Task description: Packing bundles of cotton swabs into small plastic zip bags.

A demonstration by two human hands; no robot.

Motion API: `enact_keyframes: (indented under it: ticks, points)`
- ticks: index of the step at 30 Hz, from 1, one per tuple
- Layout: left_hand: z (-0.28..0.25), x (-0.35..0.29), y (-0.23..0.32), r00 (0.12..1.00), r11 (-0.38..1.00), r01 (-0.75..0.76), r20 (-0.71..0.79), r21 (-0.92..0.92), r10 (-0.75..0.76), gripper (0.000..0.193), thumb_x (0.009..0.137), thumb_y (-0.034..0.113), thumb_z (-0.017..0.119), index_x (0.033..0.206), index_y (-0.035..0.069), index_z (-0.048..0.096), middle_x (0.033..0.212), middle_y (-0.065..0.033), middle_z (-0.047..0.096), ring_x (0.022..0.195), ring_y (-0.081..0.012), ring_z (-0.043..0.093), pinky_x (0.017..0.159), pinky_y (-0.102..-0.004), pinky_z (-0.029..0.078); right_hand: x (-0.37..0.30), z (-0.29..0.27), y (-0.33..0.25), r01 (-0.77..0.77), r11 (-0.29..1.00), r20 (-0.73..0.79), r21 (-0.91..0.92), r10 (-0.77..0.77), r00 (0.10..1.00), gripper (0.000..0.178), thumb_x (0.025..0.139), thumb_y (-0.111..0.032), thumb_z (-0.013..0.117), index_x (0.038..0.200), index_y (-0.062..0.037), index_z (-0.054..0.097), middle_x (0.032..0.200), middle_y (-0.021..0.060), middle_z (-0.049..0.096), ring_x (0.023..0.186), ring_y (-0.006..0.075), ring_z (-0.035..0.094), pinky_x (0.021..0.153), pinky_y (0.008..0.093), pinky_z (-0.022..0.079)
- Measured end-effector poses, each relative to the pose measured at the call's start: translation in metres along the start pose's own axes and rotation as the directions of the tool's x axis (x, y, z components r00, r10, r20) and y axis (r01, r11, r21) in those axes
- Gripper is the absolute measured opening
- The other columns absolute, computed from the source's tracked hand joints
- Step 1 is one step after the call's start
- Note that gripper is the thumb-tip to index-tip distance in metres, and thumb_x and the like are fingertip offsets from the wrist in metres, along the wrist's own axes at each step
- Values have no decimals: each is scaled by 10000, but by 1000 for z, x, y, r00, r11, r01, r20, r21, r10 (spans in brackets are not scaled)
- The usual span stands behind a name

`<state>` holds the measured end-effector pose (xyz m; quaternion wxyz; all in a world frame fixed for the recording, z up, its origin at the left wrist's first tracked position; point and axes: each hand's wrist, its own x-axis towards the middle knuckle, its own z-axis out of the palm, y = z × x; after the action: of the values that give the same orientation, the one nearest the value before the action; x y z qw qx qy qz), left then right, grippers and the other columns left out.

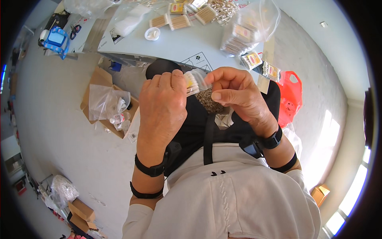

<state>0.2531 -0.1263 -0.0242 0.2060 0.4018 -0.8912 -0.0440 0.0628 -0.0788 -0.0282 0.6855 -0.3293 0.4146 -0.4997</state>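
My left hand (pixel 164 104) is closed around a small clear bag of cotton swabs (pixel 191 87), its fingers curled over the bag's left end. The swabs lie side by side inside, with a yellow label partly hidden by the fingers. At the bag's right end, the clear plastic flap is caught at the fingertips of my right hand (pixel 240 95), whose fingers are bent. Both hands are above my lap, just short of the table edge. Below the bag, a brownish speckled patch (pixel 210 101) shows between my legs; I cannot make out what it is.
On the table (pixel 175 46) lie loose cotton swabs (pixel 225 11), swab bundles (pixel 179 22), a round white lid (pixel 152 34) and a large clear bag of packs (pixel 242 36). Two swab packs (pixel 251 60) sit at the right edge. A cardboard box (pixel 95 85) and red bag (pixel 289 99) flank me.
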Motion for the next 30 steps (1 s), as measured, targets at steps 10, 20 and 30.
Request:
enact_keyframes:
  ticks: [10,20,30]
  points:
    - [-2,2,9,999,990,-16,43,-139,23,302,696,-77,633,979,-1,561,802,-141,591,753,-338,589,655,-427,470,-5,-2,-4,-79,967,90,241,59,994,118,856,-45,642,944,33,632,674,11,541,519,59,476,423,169,290]
    - [-9,3,32,985,989,-119,114,-84,128,140,709,-43,590,826,7,533,718,-125,569,706,-297,589,628,-392,461,-28,-11,2,-177,931,105,318,151,983,98,857,-45,629,883,47,609,616,-1,499,458,59,404,410,199,266]
    - [-13,10,59,965,980,-198,170,-27,199,123,707,-47,575,806,3,523,714,-135,566,697,-311,585,629,-400,463,-50,-23,9,-172,831,168,529,96,981,84,870,-68,609,855,14,601,543,-16,439,435,53,331,408,215,235]
